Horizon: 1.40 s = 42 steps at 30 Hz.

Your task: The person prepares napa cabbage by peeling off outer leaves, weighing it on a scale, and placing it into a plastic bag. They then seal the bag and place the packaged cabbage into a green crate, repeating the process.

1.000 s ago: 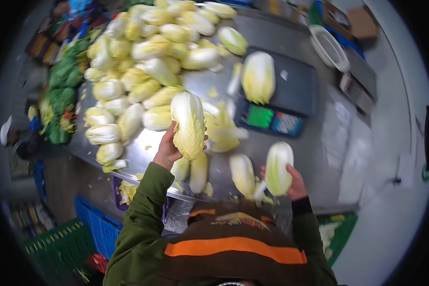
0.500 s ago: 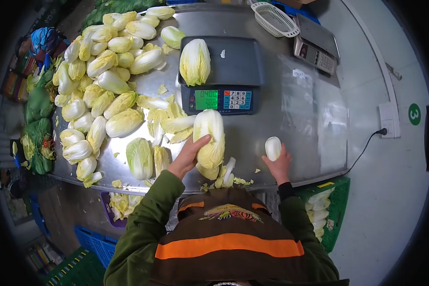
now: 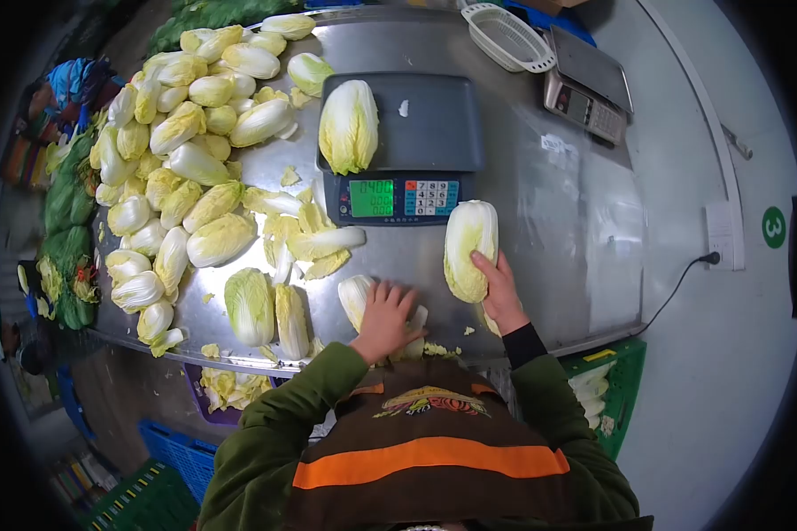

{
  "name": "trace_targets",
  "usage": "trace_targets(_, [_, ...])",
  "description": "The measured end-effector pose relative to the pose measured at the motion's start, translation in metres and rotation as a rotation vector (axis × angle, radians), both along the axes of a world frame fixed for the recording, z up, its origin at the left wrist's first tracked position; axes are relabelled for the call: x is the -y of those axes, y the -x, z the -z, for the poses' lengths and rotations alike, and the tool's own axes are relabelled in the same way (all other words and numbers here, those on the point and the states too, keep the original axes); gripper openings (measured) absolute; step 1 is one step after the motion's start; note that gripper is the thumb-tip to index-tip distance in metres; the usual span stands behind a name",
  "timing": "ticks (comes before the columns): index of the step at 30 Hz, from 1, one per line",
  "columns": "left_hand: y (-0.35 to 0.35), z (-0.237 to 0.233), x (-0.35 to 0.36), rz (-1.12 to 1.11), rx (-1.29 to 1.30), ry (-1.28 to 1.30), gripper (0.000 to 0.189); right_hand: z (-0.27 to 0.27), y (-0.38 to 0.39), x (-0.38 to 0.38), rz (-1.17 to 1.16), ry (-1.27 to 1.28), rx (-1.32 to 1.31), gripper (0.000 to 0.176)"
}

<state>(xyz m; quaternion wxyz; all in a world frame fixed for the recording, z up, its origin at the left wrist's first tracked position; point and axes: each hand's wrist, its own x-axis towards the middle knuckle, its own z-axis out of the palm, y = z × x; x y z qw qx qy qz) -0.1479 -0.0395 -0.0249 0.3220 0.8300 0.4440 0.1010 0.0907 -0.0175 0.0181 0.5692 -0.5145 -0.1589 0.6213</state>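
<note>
My right hand (image 3: pixel 504 296) is wrapped round a large napa cabbage (image 3: pixel 469 243), held upright over the metal table, its white base pointing away from me. At the near edge my left hand (image 3: pixel 387 320) lies with its fingers apart, over loose leaves and beside a small pale cabbage (image 3: pixel 355 299); it touches them, and what is under the palm is hidden. One cabbage (image 3: pixel 348 128) rests on the left of the scale's platform (image 3: pixel 434 124). The scale's green display (image 3: pixel 372 199) is lit. Two more pieces, a cabbage (image 3: pixel 250 307) and a narrower one (image 3: pixel 291 322), lie left of my left hand.
A heap of cabbages (image 3: pixel 181 128) covers the table's left side, with loose leaves (image 3: pixel 305 239) beside it. A white basket (image 3: pixel 507 37) and second scale (image 3: pixel 584 106) stand back right. Below the edge are a purple crate (image 3: pixel 199 403) and green crate (image 3: pixel 630 389).
The large cabbage has passed from my left hand to my right and moved rightward. My left hand has come down to the near edge. The small white piece has left its place at the right.
</note>
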Motion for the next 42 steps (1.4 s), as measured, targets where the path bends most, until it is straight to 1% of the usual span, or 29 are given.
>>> trace_targets(1, [0.016,0.011,0.007,0.195,-0.306,-0.164,0.063,-0.003,0.0,-0.013,-0.013,-0.007,-0.002,0.049])
trace_targets(4, [0.05,0.001,0.014,0.222,-0.316,-0.214,0.053,-0.014,0.0,-0.067,-0.048,-0.029,0.092,0.049])
trace_targets(5, [0.06,-0.002,0.017,0.213,-0.32,-0.219,0.053,-0.019,0.002,-0.089,-0.053,-0.075,0.216,0.05])
trace_targets(6, [0.069,-0.006,0.02,0.189,-0.322,-0.236,0.052,-0.023,0.005,-0.112,-0.056,-0.121,0.339,0.052])
trace_targets(7, [0.077,-0.011,0.021,0.166,-0.323,-0.253,0.05,-0.026,0.007,-0.134,-0.062,-0.129,0.335,0.052])
trace_targets(8, [0.082,-0.023,0.02,0.137,-0.325,-0.288,0.042,-0.029,0.009,-0.157,-0.078,-0.142,0.342,0.054])
trace_targets(9, [0.089,-0.029,0.016,0.131,-0.327,-0.297,0.042,-0.032,0.011,-0.176,-0.092,-0.157,0.352,0.056])
trace_targets(11, [0.105,-0.034,0.007,-0.098,-0.278,-0.078,0.035,-0.031,0.016,-0.205,-0.09,-0.18,0.408,0.058])
trace_targets(12, [0.114,-0.024,0.001,-0.152,-0.268,-0.201,0.031,-0.025,0.019,-0.218,-0.085,-0.19,0.463,0.06])
trace_targets(13, [0.124,-0.015,-0.004,-0.156,-0.265,-0.205,0.031,-0.017,0.022,-0.229,-0.087,-0.196,0.466,0.06])
trace_targets(15, [0.137,-0.01,-0.016,-0.258,-0.302,-0.199,0.03,0.0,0.026,-0.242,-0.054,-0.224,0.906,0.067])
trace_targets(17, [0.146,-0.013,-0.021,-0.276,-0.215,-0.166,0.026,-0.004,0.031,-0.238,-0.058,-0.215,0.97,0.07])
trace_targets(19, [0.151,-0.011,-0.024,-0.276,-0.157,-0.105,0.022,-0.033,0.046,-0.221,0.229,-0.411,1.703,0.068])
trace_targets(21, [0.145,-0.019,-0.029,-0.281,-0.166,-0.077,0.021,-0.041,0.074,-0.212,0.095,-0.696,1.481,0.065])
trace_targets(22, [0.144,-0.02,-0.031,-0.31,-0.167,-0.057,0.021,-0.037,0.097,-0.212,-0.03,-0.754,1.331,0.071])
trace_targets(23, [0.142,-0.021,-0.031,-0.334,-0.168,-0.038,0.021,-0.041,0.119,-0.213,-0.071,-0.768,1.444,0.078])
trace_targets(24, [0.141,-0.022,-0.032,-0.312,-0.169,-0.036,0.021,-0.039,0.14,-0.217,-0.046,-0.676,1.46,0.085])
trace_targets(25, [0.139,-0.024,-0.033,-0.34,-0.175,0.011,0.022,-0.037,0.156,-0.227,-0.027,-0.66,1.465,0.085])
trace_targets(27, [0.136,-0.033,-0.038,-0.353,-0.187,0.048,0.025,-0.034,0.174,-0.25,-0.168,-0.133,1.269,0.091])
trace_targets(28, [0.134,-0.04,-0.039,-0.43,-0.097,0.108,0.028,-0.03,0.172,-0.255,-0.151,-0.127,1.263,0.091])
trace_targets(29, [0.135,-0.044,-0.041,-0.507,-0.005,0.169,0.032,-0.017,0.17,-0.261,-0.16,-0.089,1.126,0.093])
trace_targets(30, [0.136,-0.046,-0.047,-0.565,0.133,0.191,0.033,-0.014,0.169,-0.262,-0.171,-0.053,0.99,0.095])
trace_targets(31, [0.135,-0.048,-0.052,-0.689,0.349,0.276,0.032,-0.009,0.167,-0.257,-0.166,-0.051,0.988,0.095])
trace_targets(33, [0.135,-0.048,-0.065,-0.844,0.73,0.382,0.039,-0.007,0.162,-0.227,-0.179,-0.275,0.299,0.094])
trace_targets(35, [0.121,-0.078,-0.081,-0.898,1.07,0.413,0.051,-0.025,0.166,-0.174,-0.233,-0.435,0.341,0.09])
trace_targets(37, [0.109,-0.077,-0.093,-0.767,1.426,0.521,0.058,-0.047,0.17,-0.123,-0.317,-0.465,0.352,0.085])
trace_targets(39, [0.096,-0.077,-0.088,-0.755,1.495,0.626,0.061,-0.053,0.166,-0.078,-0.367,-0.48,0.364,0.081])
trace_targets(40, [0.091,-0.083,-0.084,-0.788,1.235,0.512,0.065,-0.054,0.16,-0.063,-0.457,-0.412,0.347,0.078])
trace_targets(42, [0.093,-0.078,-0.066,-0.771,1.248,0.592,0.068,-0.052,0.146,-0.046,-0.569,-0.339,0.275,0.071])
